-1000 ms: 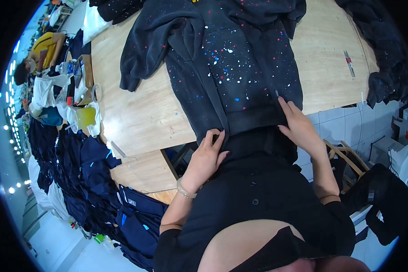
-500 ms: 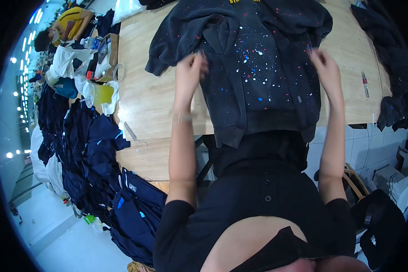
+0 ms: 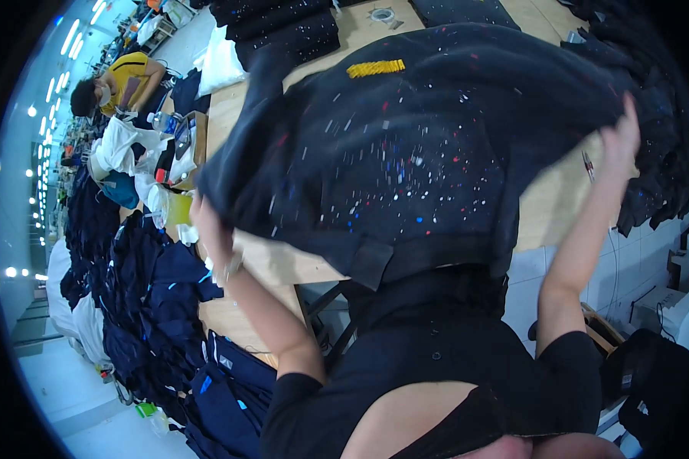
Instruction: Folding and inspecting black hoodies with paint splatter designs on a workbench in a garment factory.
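A black sweatshirt (image 3: 298,145) with white, red and blue paint specks is spread wide and partly lifted over the wooden table (image 3: 272,260). Yellow lettering runs across its upper part, and its ribbed hem hangs near my body at the table's front edge. At its left side my left hand (image 3: 213,233) is closed on the fabric, the fingertips partly hidden. Up at the right, my right hand (image 3: 622,141) grips the sleeve end. Motion smears the cloth on the left.
Dark speckled garments are stacked (image 3: 283,34) at the back left and heaped (image 3: 666,153) at the right. Small snips (image 3: 587,164) lie by my right forearm. A cup of yellow drink (image 3: 179,208) and a box (image 3: 197,145) stand left. Navy clothes (image 3: 161,283) pile beside the table. Someone in yellow (image 3: 134,80) sits beyond.
Both hands have moved outward, the left one also nearer to me, and now hold the sweatshirt. The cloth has gone from lying with sleeves bunched to being stretched wide and raised.
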`<state>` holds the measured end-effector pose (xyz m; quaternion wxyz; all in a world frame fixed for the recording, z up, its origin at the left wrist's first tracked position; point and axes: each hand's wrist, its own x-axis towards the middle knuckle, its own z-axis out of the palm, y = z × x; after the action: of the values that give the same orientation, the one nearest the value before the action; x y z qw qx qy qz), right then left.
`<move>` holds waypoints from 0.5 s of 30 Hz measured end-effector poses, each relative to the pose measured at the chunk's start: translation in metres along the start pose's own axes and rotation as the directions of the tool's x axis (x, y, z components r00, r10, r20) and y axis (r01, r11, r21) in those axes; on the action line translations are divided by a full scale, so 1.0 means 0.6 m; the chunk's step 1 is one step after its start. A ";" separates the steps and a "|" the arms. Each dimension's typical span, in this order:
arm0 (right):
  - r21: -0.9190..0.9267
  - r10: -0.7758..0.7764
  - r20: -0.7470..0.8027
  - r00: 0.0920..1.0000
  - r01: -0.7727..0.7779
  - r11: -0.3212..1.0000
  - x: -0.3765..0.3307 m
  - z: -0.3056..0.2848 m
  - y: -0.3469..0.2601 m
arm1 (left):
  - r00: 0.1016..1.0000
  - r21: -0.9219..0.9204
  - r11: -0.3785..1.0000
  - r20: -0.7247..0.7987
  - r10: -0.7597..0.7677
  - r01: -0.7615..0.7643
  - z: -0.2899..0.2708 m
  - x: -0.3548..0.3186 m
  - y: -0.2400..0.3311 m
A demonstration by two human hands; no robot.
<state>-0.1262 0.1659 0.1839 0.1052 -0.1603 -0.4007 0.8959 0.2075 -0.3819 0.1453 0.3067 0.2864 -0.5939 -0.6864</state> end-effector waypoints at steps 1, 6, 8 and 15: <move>-0.007 -0.021 0.030 0.999 0.021 1.000 0.034 -0.076 -0.048 | 0.998 0.129 0.992 -0.054 0.017 -0.010 -0.059 -0.028 0.002; -0.810 -0.135 0.041 0.990 0.112 0.575 0.222 -0.415 -0.033 | 0.936 0.897 0.402 -0.034 -0.351 0.183 -0.377 -0.075 -0.132; -0.991 -0.134 0.087 0.987 0.099 0.086 0.222 -0.427 0.012 | 0.953 0.967 -0.065 -0.252 -0.167 0.244 -0.332 -0.066 -0.119; -0.957 -0.353 0.274 0.895 0.289 -0.011 0.126 -0.358 0.062 | 0.968 0.754 0.609 0.165 0.187 -0.246 -0.018 0.049 -0.047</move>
<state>-0.1188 0.3123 0.0055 0.1799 -0.1134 -0.9190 0.3319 0.1944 -0.4083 0.1153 0.2152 0.2915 -0.8696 -0.3356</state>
